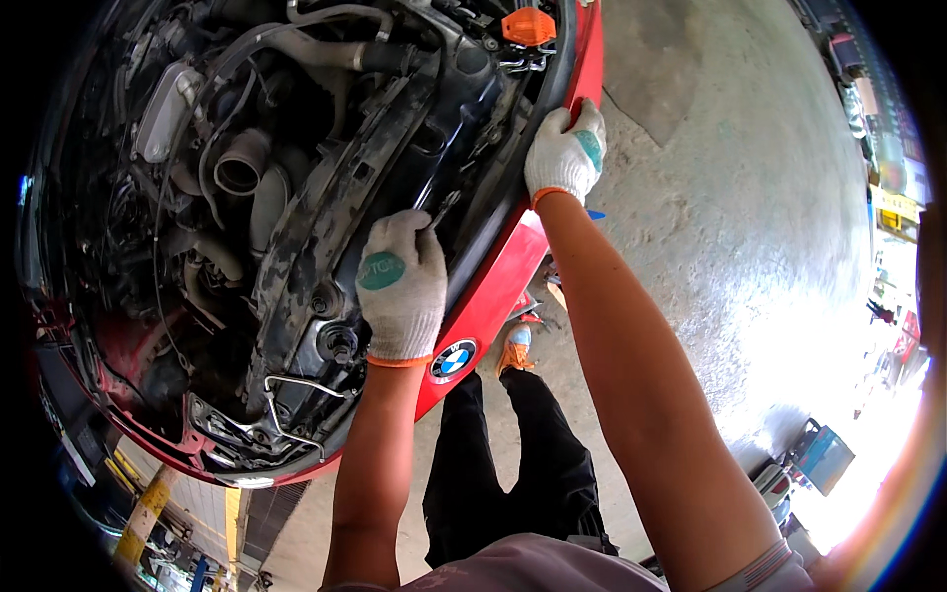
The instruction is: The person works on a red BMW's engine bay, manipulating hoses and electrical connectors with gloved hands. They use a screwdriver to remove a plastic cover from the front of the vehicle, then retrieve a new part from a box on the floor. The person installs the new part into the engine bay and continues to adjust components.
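My left hand, in a white knit glove with a green patch, is closed over the black front panel of a car's open engine bay. Its fingers are curled, and a small metallic piece shows beside the fingertips. What they pinch is mostly hidden. Farther off to the right, my right hand, gloved the same way, is closed over the edge of the red bumper. Its thumb and fingers bend round that edge. A round badge sits on the bumper near my left wrist.
Hoses, an open pipe end and engine parts fill the bay on the left. An orange lamp sits at the far corner. A metal rod lies near the left wrist. Concrete floor stretches right, with shelves along the far side.
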The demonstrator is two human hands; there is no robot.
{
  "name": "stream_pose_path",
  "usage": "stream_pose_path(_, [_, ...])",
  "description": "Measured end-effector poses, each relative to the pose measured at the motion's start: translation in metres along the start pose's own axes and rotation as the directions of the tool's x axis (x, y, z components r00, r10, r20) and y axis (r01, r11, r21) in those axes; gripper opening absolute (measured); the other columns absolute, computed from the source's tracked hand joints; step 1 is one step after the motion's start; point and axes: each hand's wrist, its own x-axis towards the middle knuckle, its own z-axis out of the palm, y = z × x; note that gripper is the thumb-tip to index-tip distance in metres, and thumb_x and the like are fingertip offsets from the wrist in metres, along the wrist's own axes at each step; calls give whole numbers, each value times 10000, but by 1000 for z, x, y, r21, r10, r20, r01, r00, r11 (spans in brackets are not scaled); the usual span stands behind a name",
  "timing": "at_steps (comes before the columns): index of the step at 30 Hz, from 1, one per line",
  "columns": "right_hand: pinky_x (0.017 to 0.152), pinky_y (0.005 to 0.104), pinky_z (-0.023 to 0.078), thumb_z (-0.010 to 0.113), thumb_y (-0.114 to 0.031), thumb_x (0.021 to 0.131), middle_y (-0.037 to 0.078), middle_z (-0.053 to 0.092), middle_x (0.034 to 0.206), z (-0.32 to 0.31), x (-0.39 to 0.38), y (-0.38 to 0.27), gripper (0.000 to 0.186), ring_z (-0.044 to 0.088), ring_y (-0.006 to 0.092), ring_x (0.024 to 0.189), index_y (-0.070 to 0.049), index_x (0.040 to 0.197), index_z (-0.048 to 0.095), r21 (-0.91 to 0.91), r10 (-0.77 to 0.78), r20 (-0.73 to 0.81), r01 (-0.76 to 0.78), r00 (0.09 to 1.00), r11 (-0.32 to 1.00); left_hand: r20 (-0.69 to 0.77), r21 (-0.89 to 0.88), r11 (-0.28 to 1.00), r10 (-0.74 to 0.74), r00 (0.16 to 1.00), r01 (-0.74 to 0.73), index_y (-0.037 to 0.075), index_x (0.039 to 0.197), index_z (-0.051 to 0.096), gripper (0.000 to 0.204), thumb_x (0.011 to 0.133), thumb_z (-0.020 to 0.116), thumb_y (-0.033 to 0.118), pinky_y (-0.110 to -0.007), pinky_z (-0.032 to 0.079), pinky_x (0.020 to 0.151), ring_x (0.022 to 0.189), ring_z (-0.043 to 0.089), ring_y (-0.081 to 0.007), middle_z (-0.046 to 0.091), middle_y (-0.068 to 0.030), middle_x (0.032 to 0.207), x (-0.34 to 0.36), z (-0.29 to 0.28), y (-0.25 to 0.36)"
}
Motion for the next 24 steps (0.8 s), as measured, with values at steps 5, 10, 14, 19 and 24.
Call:
stream_pose_path(5, [1087,493,445,582,-210,956,243,622,1340,0,1,3,405,572,425,1252,7,1296,611,8,8,-19,-8,1000,1000,-62,0,997,77,995,-78,55,1125,660,224,905,678,18,-407,551,811,922,666,-309,657,-140,1097,3,-11,18])
stream_pose_path(10, [1106,498,430,581,-208,957,265,606,1357,1,-1,3,422,557,435,1275,18,1312,600,12,0,-25,1,1000,1000,54,-178,951,264,963,-251,57,1092,662,263,833,638,14,-488,499,924,1084,618,-345,641,-150,1131,-10,8,55])
stream_pose_path(14, [1117,500,418,586,-202,959,260,593,1380,3,-4,-1,426,538,434,1300,14,1325,594,16,-1,-32,2,999,1000,181,-32,927,373,910,-373,69,1173,638,436,754,738,132,-533,450,1053,1229,540,-376,551,-147,1338,-7,52,50])
stream_pose_path(19, [1133,492,403,589,-203,977,256,579,1393,2,-6,1,443,526,424,1317,9,1366,568,2,-15,-15,15,1000,1000,179,77,914,380,908,-398,51,1202,627,459,761,715,143,-551,462,1040,1201,547,-421,568,-187,1314,-9,67,49])
stream_pose_path(24, [1144,504,385,616,-160,948,246,539,1431,-6,-3,-2,485,490,416,1351,8,1392,517,0,-37,47,37,998,999,221,95,903,392,893,-419,58,1233,589,435,835,681,208,-567,473,1016,1189,542,-418,559,-174,1339,-7,64,54])
